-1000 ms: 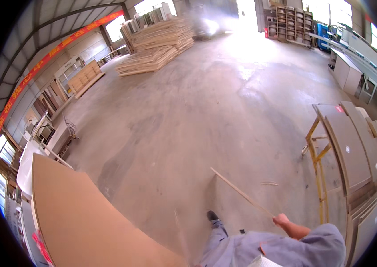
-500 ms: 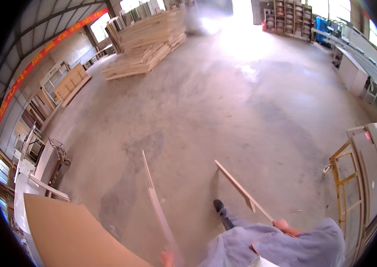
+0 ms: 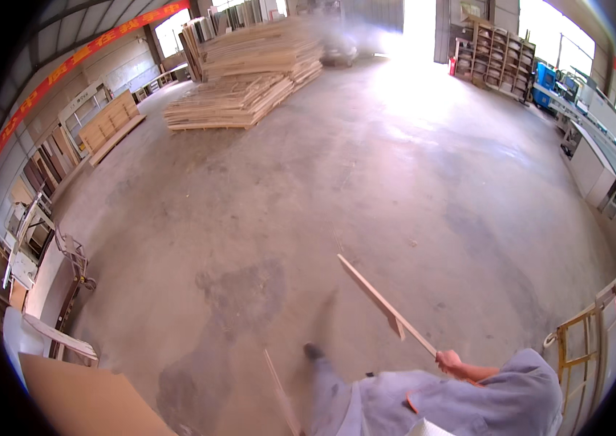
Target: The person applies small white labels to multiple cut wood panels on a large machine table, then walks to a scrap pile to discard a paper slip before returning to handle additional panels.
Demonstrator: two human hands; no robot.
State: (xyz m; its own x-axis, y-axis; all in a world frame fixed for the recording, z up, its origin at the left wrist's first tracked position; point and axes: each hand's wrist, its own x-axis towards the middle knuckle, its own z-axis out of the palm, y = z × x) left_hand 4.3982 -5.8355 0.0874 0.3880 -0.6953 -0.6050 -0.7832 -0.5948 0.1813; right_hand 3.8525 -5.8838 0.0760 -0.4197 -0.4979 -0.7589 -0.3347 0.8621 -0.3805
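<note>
My right hand (image 3: 451,360) is closed round the near end of a long, thin wooden strip (image 3: 373,294). The strip slants away to the left over the concrete floor, and a shorter piece (image 3: 399,328) sticks out along its near side. Left of my legs, a narrow pale wooden strip (image 3: 279,389) rises from the lower edge, slightly blurred. My left hand lies below the picture, so its fingers are hidden. At the lower left is a large flat brown board (image 3: 90,400).
A tall stack of wooden boards (image 3: 250,69) stands at the far left. A yellow-framed cart with panels (image 3: 577,356) is close on my right, and a hand trolley (image 3: 74,258) is at the left. Long machinery (image 3: 602,134) lines the far right.
The view has shifted, and the brown board sits lower at the left. My left hand and most of its strip have dropped out of the picture. My right hand keeps its strip.
</note>
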